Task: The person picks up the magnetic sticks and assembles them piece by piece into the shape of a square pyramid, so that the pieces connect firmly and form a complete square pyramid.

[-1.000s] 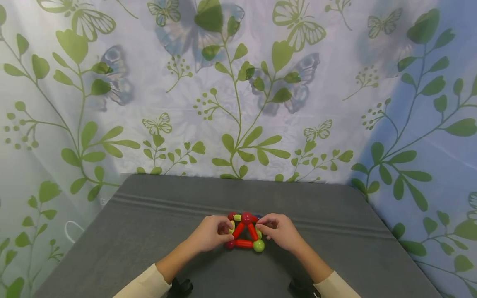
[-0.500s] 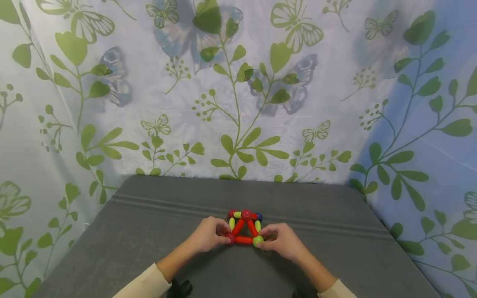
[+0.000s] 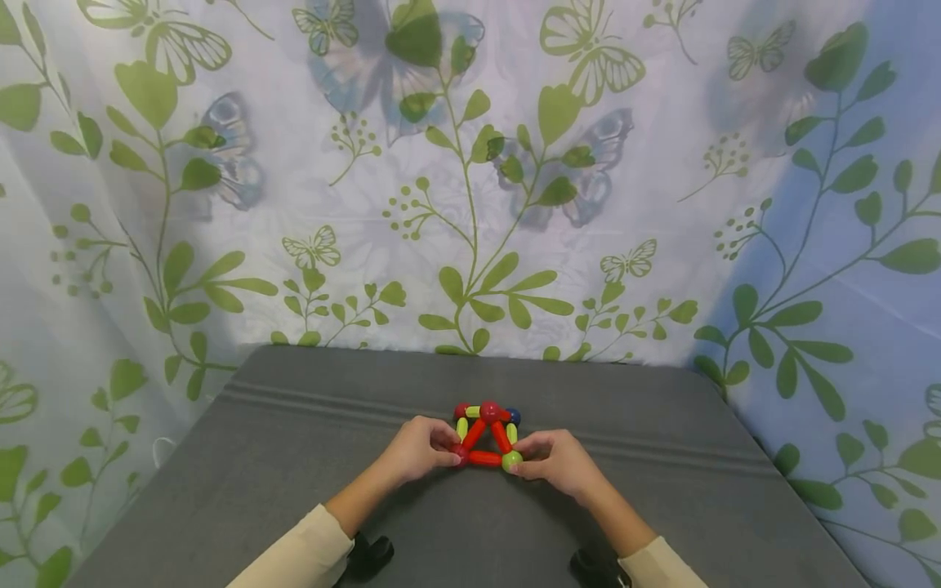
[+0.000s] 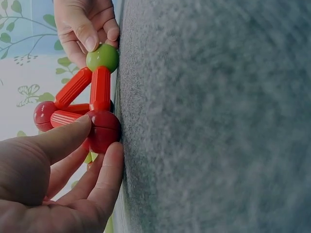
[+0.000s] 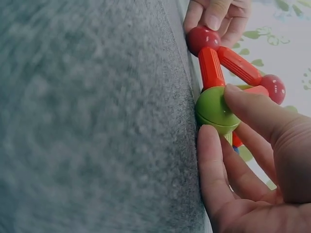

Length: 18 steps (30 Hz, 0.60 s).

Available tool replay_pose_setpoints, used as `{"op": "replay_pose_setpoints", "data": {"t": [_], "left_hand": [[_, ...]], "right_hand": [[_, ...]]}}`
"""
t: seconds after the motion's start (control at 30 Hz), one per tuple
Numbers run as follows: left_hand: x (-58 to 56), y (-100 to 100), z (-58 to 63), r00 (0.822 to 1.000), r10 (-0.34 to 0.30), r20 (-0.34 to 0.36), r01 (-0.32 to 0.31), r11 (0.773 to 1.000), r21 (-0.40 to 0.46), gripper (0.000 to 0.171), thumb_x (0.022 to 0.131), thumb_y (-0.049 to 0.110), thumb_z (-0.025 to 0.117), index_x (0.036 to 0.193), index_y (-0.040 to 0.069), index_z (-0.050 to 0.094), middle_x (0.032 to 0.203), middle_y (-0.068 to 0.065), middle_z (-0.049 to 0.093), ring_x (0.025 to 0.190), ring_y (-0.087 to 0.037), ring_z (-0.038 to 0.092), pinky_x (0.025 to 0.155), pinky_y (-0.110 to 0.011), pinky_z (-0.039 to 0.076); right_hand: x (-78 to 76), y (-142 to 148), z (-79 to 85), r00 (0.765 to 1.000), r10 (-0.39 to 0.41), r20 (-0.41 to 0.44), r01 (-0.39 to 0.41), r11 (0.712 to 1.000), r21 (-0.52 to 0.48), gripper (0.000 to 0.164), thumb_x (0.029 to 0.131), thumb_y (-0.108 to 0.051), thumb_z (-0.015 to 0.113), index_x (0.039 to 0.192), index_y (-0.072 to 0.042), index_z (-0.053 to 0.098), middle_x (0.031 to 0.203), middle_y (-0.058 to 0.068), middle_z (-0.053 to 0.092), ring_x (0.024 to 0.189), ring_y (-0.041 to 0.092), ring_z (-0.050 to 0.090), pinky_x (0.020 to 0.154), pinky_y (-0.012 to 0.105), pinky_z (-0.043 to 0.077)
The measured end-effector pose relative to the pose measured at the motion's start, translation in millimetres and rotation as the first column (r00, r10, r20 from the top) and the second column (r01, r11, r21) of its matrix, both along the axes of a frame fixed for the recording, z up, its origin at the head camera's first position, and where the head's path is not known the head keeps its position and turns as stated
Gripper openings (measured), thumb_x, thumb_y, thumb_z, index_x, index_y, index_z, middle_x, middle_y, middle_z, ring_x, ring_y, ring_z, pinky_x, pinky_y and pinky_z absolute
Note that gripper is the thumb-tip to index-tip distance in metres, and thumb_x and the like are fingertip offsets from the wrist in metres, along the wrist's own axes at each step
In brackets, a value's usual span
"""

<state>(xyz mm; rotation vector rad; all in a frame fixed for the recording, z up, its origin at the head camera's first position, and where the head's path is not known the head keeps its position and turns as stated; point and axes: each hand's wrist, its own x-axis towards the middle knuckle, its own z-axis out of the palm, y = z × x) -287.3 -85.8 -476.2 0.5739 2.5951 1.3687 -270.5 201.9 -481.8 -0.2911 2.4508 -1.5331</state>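
Note:
A pyramid-like frame of magnetic balls and rods sits on the grey tabletop between both hands. Its near edge is a red rod (image 3: pixel 485 459) joining a dark red ball (image 4: pixel 104 133) and a green ball (image 5: pixel 216 108). Two slanted red rods rise from these to a red top ball (image 3: pixel 489 412). Behind are another red ball (image 3: pixel 461 411), a blue ball (image 3: pixel 514 417) and yellow-green rods (image 3: pixel 462 428). My left hand (image 3: pixel 422 447) pinches the near-left dark red ball between thumb and fingers. With thumb and fingertips, my right hand (image 3: pixel 560 461) grips the green ball.
The grey cloth-like tabletop (image 3: pixel 331 392) spreads around the frame, with a ridged band running across it. Behind it hangs a leaf-and-butterfly curtain (image 3: pixel 353 188). Black objects (image 3: pixel 370 557) show near both forearms.
My right hand has come down from the frame's right side onto the green ball, and the left hand now pinches the dark red ball. Lately the frame has shifted slightly away from me.

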Motion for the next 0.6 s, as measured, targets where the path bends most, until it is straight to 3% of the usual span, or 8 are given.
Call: {"op": "replay_pose_setpoints", "data": {"t": [0.4, 0.6], "left_hand": [[-2.5, -2.3, -2.8, 0.999, -0.016, 0.045, 0.014, 0.999, 0.04, 0.021, 0.082, 0.011, 0.086, 0.101, 0.01, 0.075, 0.093, 0.0, 0.075, 0.083, -0.012, 0.067, 0.073, -0.03, 0.057], [-2.5, -3.1, -1.2, 0.995, -0.058, 0.077, 0.052, 0.995, 0.083, 0.024, 0.083, 0.008, 0.085, 0.103, 0.008, 0.073, 0.097, -0.004, 0.074, 0.088, -0.015, 0.071, 0.075, -0.03, 0.059]], "right_hand": [[-1.5, 0.4, -0.7, 1.0, 0.007, 0.028, -0.006, 0.999, -0.034, 0.034, 0.081, -0.018, 0.088, 0.11, -0.004, 0.077, 0.107, 0.008, 0.077, 0.089, 0.017, 0.073, 0.077, 0.034, 0.063], [-2.5, 3.3, 0.1, 0.999, 0.017, 0.041, -0.015, 0.998, -0.055, 0.036, 0.081, -0.018, 0.088, 0.111, -0.004, 0.077, 0.107, 0.008, 0.076, 0.089, 0.016, 0.072, 0.077, 0.033, 0.062]]}}
